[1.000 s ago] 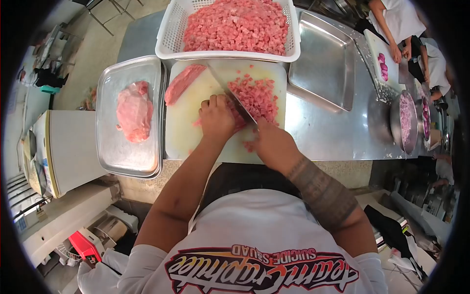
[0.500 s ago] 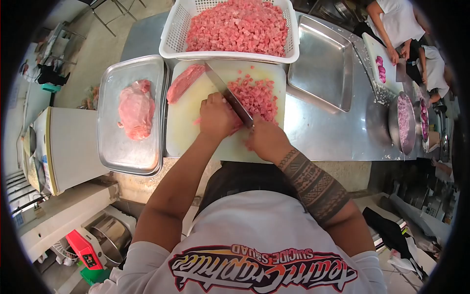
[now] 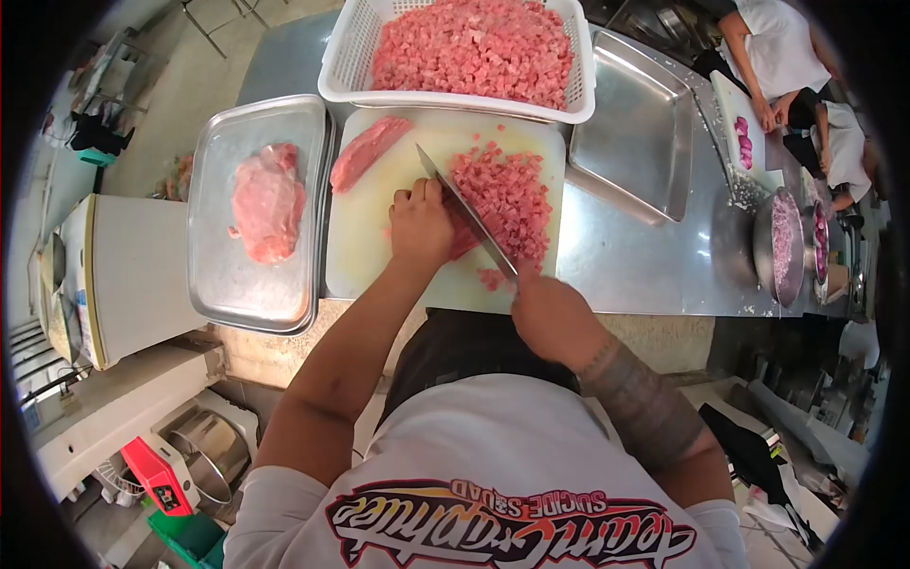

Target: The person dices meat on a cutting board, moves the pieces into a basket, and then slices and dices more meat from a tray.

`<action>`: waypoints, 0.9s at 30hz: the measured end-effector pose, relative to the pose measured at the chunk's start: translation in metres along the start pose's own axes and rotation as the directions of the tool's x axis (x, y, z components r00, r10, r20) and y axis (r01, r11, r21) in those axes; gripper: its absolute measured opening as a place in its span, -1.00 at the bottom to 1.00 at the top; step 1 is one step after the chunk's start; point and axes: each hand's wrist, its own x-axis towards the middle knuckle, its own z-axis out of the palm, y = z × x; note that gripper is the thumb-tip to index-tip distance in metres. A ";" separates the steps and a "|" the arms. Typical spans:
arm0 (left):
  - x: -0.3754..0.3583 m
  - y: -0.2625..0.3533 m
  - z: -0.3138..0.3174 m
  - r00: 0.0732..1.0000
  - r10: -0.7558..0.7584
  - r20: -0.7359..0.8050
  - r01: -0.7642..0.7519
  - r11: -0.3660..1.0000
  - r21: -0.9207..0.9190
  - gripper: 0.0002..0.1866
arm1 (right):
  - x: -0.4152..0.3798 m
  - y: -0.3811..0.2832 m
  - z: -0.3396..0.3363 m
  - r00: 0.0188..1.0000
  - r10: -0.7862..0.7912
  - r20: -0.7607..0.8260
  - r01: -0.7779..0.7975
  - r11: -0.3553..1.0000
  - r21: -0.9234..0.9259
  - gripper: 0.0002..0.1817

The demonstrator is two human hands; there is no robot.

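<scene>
My right hand (image 3: 557, 318) grips a large kitchen knife (image 3: 472, 220) by its handle, the blade slanting toward the upper left over a white cutting board (image 3: 355, 266). With curled fingers my left hand (image 3: 422, 226) presses on a piece of raw meat (image 3: 462, 243) just left of the blade; the hand hides most of that piece. Diced meat (image 3: 507, 194) is heaped right of the knife, and a few cubes lie near the board's front edge. A long strip of meat (image 3: 368, 155) rests at the board's upper left.
Behind the board stands a white perforated basket (image 3: 334, 83) of diced meat (image 3: 474, 47). On the left, a metal tray (image 3: 210, 275) bears a meat slab (image 3: 268, 204). A deep metal pan (image 3: 630, 123) sits right. Farther right are bowls (image 3: 782, 247) and people cutting purple onions (image 3: 742, 142).
My right hand has drawn the knife back toward my body and to the right. My left hand stays on the meat. The whole view has shifted slightly.
</scene>
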 end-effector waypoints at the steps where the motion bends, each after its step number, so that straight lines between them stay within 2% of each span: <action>1: -0.001 -0.001 0.001 1.000 -0.005 0.006 0.005 1.000 -0.004 -0.68 | 0.019 -0.002 0.006 1.000 -0.009 -0.025 0.010 0.999 0.040 -0.56; 3: 0.001 0.000 0.000 1.000 -0.004 0.015 0.004 1.000 -0.010 -0.68 | 0.058 -0.001 0.019 0.996 -0.028 -0.083 0.034 0.997 0.064 -0.60; 5: 0.000 0.001 0.003 0.998 -0.009 -0.067 0.008 1.000 -0.009 -0.73 | 0.084 0.007 0.027 0.986 -0.058 -0.155 0.061 0.998 0.019 -0.63; 8: -0.002 -0.003 0.013 0.988 0.013 -0.155 -0.019 0.999 -0.035 -0.78 | 0.067 -0.002 -0.010 1.000 0.010 -0.008 -0.008 0.982 0.191 -0.67; 9: -0.002 -0.006 0.015 0.983 0.020 -0.183 -0.028 0.999 -0.045 -0.79 | 0.059 -0.003 -0.013 0.998 -0.008 -0.057 0.016 0.990 0.143 -0.66; 11: -0.004 -0.003 0.008 0.995 -0.008 -0.102 0.004 0.999 -0.043 -0.77 | 0.022 -0.007 -0.006 0.989 -0.045 -0.142 0.052 0.997 0.049 -0.66; 12: -0.004 -0.001 0.005 0.998 -0.021 -0.064 0.018 0.999 -0.041 -0.76 | 0.005 -0.009 -0.009 0.992 -0.043 -0.115 0.046 0.999 0.027 -0.66; 14: -0.004 -0.009 0.016 0.996 0.038 -0.084 -0.038 0.999 -0.005 -0.76 | -0.018 -0.012 -0.018 0.997 -0.036 -0.067 0.035 0.999 -0.016 -0.67; 17: -0.004 -0.006 0.013 0.993 0.034 -0.115 -0.038 0.999 -0.033 -0.76 | -0.013 -0.002 -0.018 0.997 -0.082 0.002 0.082 0.997 -0.012 -0.65; 20: -0.005 -0.007 0.014 0.995 0.024 -0.096 -0.029 0.998 -0.050 -0.75 | 0.043 0.007 0.025 0.983 -0.166 -0.084 0.166 0.986 -0.002 -0.62; 24: -0.005 -0.001 0.002 0.993 0.014 -0.114 -0.021 0.998 -0.055 -0.74 | 0.072 0.001 0.034 0.988 -0.093 -0.126 0.098 0.995 0.032 -0.63; 27: -0.003 -0.020 0.008 0.980 0.124 -0.154 -0.149 0.976 -0.161 -0.75 | 0.060 0.008 0.012 0.993 -0.024 -0.117 0.033 0.997 0.076 -0.61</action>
